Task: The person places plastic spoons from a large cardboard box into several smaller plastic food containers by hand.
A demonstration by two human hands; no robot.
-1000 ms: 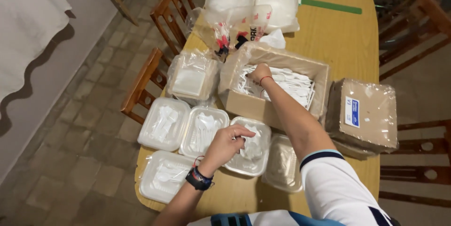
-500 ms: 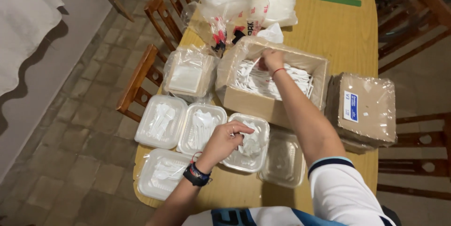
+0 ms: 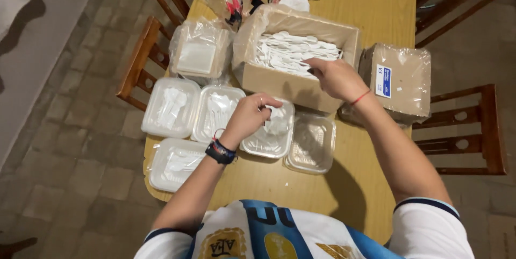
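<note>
- Head view: I'm seeing the left hand [image 3: 248, 116] clenching around a white plastic piece [image 3: 277, 121] just over the clear tray [image 3: 269, 143].
- The right hand [image 3: 337, 77] is hovering at the near edge of the cardboard box [image 3: 269, 79] of white spoons [image 3: 293, 52]; I cannot tell its grasp.

One camera sits on the person's head. It looks almost straight down, close over the wooden table [image 3: 371, 6], with floor at the frame's left.
</note>
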